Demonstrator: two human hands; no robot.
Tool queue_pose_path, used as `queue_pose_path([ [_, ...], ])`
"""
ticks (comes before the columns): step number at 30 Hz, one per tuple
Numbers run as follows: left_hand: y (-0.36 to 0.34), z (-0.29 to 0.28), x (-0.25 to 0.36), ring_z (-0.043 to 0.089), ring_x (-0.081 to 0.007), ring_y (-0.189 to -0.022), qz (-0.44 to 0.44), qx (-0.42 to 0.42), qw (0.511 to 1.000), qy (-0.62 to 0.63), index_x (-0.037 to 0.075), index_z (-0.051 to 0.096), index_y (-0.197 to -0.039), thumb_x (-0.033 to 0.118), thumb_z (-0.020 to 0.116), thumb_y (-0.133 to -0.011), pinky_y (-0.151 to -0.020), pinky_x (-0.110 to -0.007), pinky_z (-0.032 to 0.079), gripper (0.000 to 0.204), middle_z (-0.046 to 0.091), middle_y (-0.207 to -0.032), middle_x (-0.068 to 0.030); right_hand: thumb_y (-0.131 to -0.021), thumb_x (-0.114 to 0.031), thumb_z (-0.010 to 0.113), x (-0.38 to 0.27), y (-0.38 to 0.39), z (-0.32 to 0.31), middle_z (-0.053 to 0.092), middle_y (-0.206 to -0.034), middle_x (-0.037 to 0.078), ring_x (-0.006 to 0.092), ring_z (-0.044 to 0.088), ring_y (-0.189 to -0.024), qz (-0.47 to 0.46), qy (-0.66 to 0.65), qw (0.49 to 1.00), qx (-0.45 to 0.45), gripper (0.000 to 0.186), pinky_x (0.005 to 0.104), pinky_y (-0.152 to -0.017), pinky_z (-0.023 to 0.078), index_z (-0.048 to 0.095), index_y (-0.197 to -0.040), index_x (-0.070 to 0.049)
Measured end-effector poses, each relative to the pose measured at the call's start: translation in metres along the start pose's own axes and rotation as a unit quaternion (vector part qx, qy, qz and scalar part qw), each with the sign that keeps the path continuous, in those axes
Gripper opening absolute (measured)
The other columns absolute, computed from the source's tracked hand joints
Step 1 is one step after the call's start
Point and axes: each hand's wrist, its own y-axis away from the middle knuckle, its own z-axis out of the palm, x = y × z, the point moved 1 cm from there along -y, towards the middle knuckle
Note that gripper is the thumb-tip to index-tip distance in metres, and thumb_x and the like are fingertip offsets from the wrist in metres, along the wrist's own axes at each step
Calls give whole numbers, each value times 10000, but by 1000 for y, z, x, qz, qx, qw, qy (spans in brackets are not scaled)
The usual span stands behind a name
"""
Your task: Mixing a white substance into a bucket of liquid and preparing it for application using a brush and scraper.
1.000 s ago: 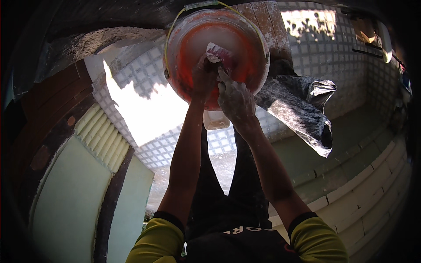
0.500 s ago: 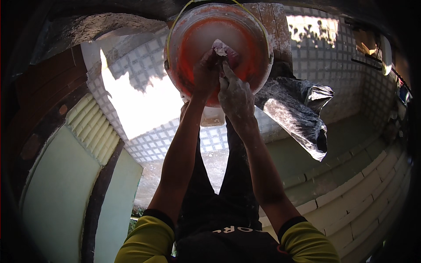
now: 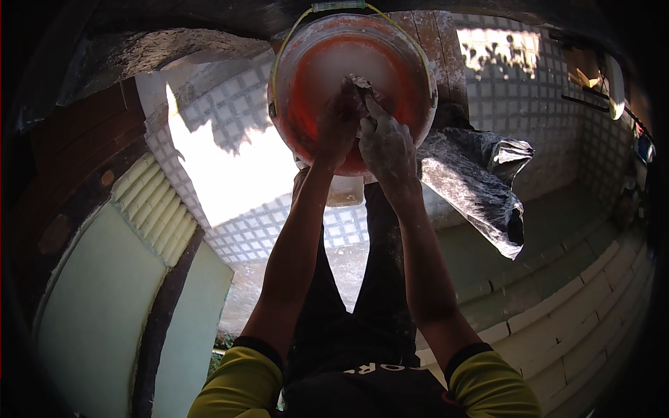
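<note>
A round bucket (image 3: 422, 111) with a reddish-orange inside and a yellow wire handle stands before me, and cloudy whitish material (image 3: 348, 61) shows within it. Both my hands are over its opening, close together. My left hand (image 3: 337, 124) lies in shadow, its fingers closed around a whitish, crumpled-looking piece (image 3: 359, 81). Dusted with white, my right hand (image 3: 383, 139) is closed beside it, thumb side against the piece. Whatever the right fingers grip is hidden.
A crumpled black-and-silver plastic sack (image 3: 474, 184) lies right of the bucket. Underneath is a patterned tile floor (image 3: 258, 233) with a bright sunlit patch. A pale container (image 3: 345, 191) sits under the bucket's near side. Stepped blocks (image 3: 557, 317) line the lower right, and a pale green panel (image 3: 97, 279) stands left.
The whole view has shifted slightly, so the bucket sits a little lower and farther right. My hands stay together over the bucket; the whitish piece has tilted a little between them.
</note>
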Motion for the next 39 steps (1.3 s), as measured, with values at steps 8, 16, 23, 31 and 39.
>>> queue_pose_path([
  [8, 0, 5, 2, 588, -150, -938, 122, -9, 990, -76, 10, 553, -1198, -50, 521, -860, -822, -297, 489, 345, 636, -1046, -56, -905, -215, 514, -17, -7, -19, 671, -951, 204, 405, 628, -845, 111, -57, 991, -46, 378, 501, -772, 517, 574, -1262, -103],
  [16, -11, -10, -16, 597, -155, -1038, 33, -17, 990, 136, 22, 563, -1204, -25, 550, -859, -875, -280, 481, 349, 635, -1135, -77, -916, -213, 500, -23, 8, -11, 650, -1034, 231, 427, 626, -889, 143, -122, 978, -95, 304, 522, -813, 494, 614, -1178, -113],
  [23, 2, -6, 0, 593, -154, -1045, 43, -10, 999, -8, 21, 565, -1208, -63, 596, -808, -903, -271, 491, 410, 629, -1137, -74, -848, -106, 551, -3, 5, 6, 570, -1250, 219, 393, 643, -906, 71, -53, 996, -27, 147, 511, -784, 515, 597, -940, -2],
  [31, 8, -6, 9, 599, -146, -1024, -8, -18, 1000, 2, 22, 549, -1236, -57, 624, -818, -839, -276, 525, 432, 628, -1124, -69, -927, -195, 473, -6, 10, -12, 636, -1039, 265, 456, 611, -918, 74, -97, 992, -20, 397, 508, -866, 472, 542, -1290, -49],
  [39, 4, -9, 15, 615, -197, -1064, 95, 52, 992, -65, -29, 514, -1263, -101, 614, -777, -879, -288, 512, 502, 631, -1171, -125, -909, -237, 508, 32, -25, -10, 670, -950, 213, 382, 655, -829, 41, -238, 965, -101, 445, 469, -763, 529, 519, -1302, -29],
])
